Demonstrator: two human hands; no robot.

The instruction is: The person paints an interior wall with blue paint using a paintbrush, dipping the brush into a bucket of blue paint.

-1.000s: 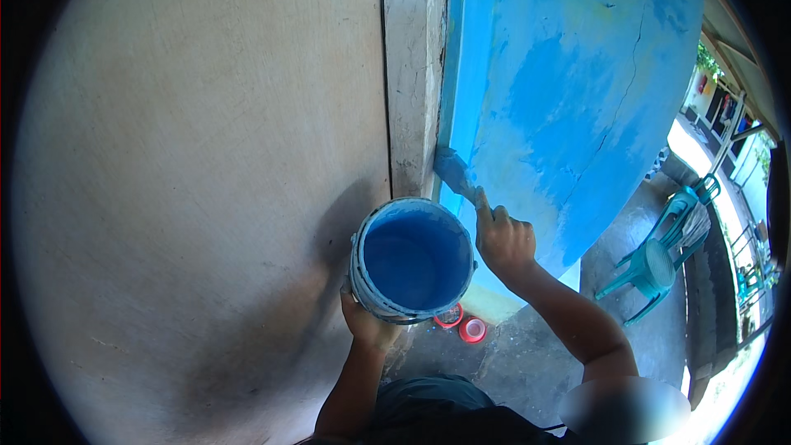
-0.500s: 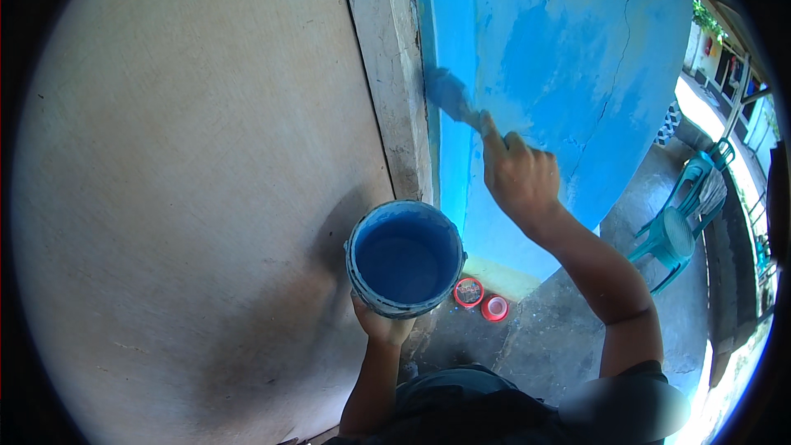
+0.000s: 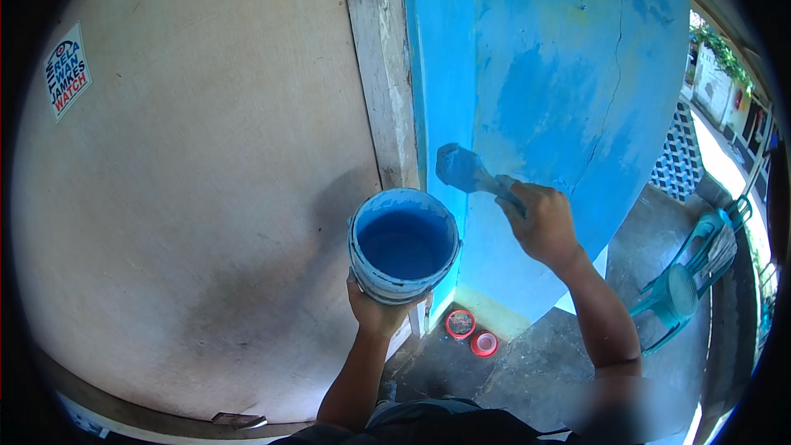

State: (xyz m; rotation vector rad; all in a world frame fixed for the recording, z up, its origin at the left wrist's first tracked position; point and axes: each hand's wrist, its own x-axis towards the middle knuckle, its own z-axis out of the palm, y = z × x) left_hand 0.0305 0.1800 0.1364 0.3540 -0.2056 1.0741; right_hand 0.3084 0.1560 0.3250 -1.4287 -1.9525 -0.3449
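Observation:
My left hand [image 3: 379, 310] is wrapped round the lower part of a round paint bucket [image 3: 394, 284], holding it from beneath. Blue paint [image 3: 404, 249] lies inside, and dried smears coat the rim. In my right hand [image 3: 544, 222] I grip the handle of a wide paintbrush [image 3: 461, 170], its bristles blue and pointing left. The brush is in front of the blue wall [image 3: 527, 99], near its corner; whether it touches the wall I cannot tell. Darker blue patches and a long crack mark that wall.
A pale wooden panel [image 3: 206, 165] with a sticker [image 3: 67, 72] fills the left, bordered by a worn wooden frame [image 3: 381, 66]. Two red round containers [image 3: 461, 324] [image 3: 484, 344] stand on the concrete floor [image 3: 527, 371] by the wall's foot. Green plastic chairs [image 3: 674, 297] stand at right.
My right hand and the brush have come down and slightly right, away from the wooden frame. The bucket is still in my left hand. The view has shifted, bringing the sticker into sight.

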